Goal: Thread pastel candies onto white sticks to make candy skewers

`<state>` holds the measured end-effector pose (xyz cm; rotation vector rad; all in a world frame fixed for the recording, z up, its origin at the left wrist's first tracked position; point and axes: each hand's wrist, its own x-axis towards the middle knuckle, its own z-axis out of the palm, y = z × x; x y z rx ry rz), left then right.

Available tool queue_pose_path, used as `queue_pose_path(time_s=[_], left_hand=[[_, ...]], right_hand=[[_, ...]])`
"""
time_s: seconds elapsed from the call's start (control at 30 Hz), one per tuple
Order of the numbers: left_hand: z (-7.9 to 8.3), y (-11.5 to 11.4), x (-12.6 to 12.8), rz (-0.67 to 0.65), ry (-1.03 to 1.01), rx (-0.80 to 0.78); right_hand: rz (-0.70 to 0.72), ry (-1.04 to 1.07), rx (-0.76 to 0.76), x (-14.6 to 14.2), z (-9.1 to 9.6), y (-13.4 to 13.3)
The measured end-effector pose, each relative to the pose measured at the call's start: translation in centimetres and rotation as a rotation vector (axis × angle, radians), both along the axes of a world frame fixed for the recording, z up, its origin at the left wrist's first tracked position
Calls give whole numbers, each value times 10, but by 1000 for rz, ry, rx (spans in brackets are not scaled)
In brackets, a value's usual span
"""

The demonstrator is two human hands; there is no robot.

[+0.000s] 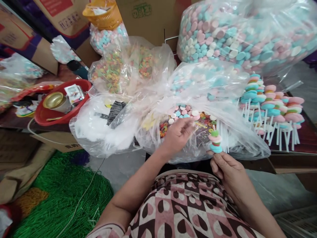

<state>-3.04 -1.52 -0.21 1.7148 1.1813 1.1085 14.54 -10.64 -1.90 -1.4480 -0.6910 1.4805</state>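
My right hand pinches the lower end of a white stick that carries a short stack of candy discs, green on top, pink and blue below. My left hand reaches into an open clear plastic bag of loose candies, pink, blue and white discs and small coloured rings; its fingers are bent together over the pile, and what they hold is hidden. A bundle of bare white sticks lies in the bag beside the held one.
Finished candy sticks stand in rows at the right. Big clear bags of candy discs and coloured rings lie behind. A red basin with a gold tin sits at the left, green netting below, cardboard boxes behind.
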Motion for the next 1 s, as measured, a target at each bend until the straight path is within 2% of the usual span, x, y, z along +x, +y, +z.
queue_pose_path(time_s=[0.1, 0.17, 0.23, 0.3, 0.47, 0.7, 0.8, 0.9, 1.0], left_hand=[[1, 12, -33, 158, 456, 80], [-2, 15, -47, 165, 746, 100], [-7, 13, -53, 140, 919, 124], [-10, 9, -54, 122, 973, 142], [-8, 6, -48, 129, 931, 165], [-7, 25, -33, 20, 1027, 214], [-8, 29, -33, 25, 1005, 203], [-7, 27, -36, 51, 765, 143], [-4, 18, -33, -21, 261, -87]], right_hand=[[12, -2, -14, -4, 1, 0], [14, -7, -32, -5, -1, -1], [14, -5, -38, -5, -3, -2], [13, 2, -35, -4, -6, -3], [14, -8, -32, -1, -8, -6], [6, -22, -10, -2, -8, -7], [0, -35, -11, -1, -8, -8], [-3, -38, -15, -1, -7, -7], [11, -66, 34, -3, -4, 1]])
